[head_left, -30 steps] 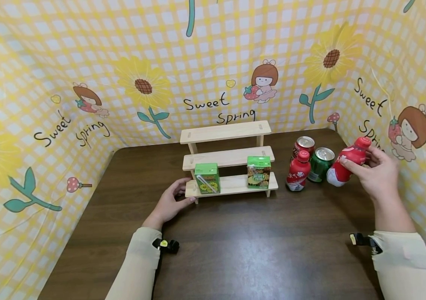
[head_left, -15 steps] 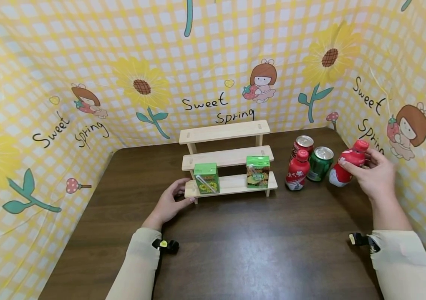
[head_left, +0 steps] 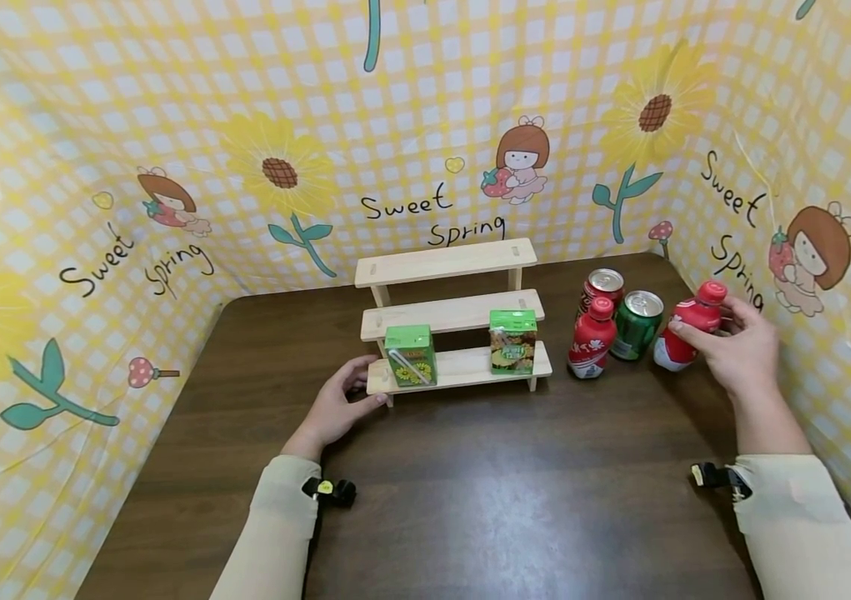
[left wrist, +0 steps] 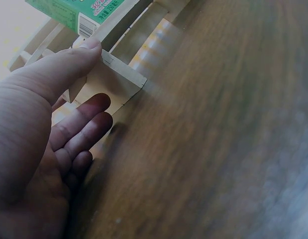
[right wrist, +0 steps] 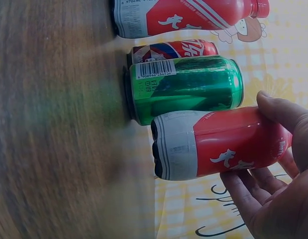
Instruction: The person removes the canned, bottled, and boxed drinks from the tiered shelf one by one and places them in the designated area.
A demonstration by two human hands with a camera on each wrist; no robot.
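Red bottle (right wrist: 208, 144) in right fingers (right wrist: 238, 191); carton barcode (left wrist: 87, 26): left wrist view only

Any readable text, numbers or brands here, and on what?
"Sweet Spring": patterned cloth, back and both sides.
"250": left green carton; its other print is mostly blurred.
Held red bottle, other red bottle: white characters, not surely legible.
Green can: barcode digits too small.
Red can: partly hidden, unclear.
Right green carton: too blurred.
Left wrist camera's label: too small.
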